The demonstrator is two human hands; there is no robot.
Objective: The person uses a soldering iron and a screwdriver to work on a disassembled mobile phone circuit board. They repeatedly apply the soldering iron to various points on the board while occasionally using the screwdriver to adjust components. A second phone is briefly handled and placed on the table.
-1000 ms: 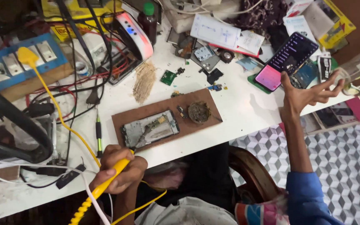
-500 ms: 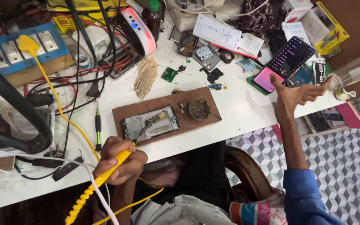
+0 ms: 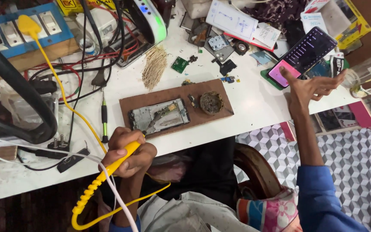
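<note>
My left hand [image 3: 127,151] grips a yellow soldering iron [image 3: 108,174] at the table's front edge, its tip pointing at an opened phone frame [image 3: 159,116]. That frame lies on a brown board [image 3: 213,118] beside a round clump of metal wool [image 3: 211,102]. The iron's yellow cable [image 3: 61,88] runs up to a yellow plug [image 3: 28,25] in a blue switchboard [image 3: 5,36]. My right hand [image 3: 312,88] is raised at the right with spread fingers, its thumb touching the lit screen of a propped smartphone [image 3: 302,56].
Black and red cables [image 3: 82,64], a small green-handled screwdriver [image 3: 104,120], a bundle of thin sticks [image 3: 154,66], small circuit boards [image 3: 179,64], papers [image 3: 230,19] and boxes [image 3: 348,23] crowd the white table [image 3: 258,103]. A clear bottle [image 3: 368,71] lies at the right edge. A patterned floor [image 3: 357,172] shows below.
The view has shifted a little. My right hand has moved from the table's right edge up to the smartphone. My left hand still holds the soldering iron near the board.
</note>
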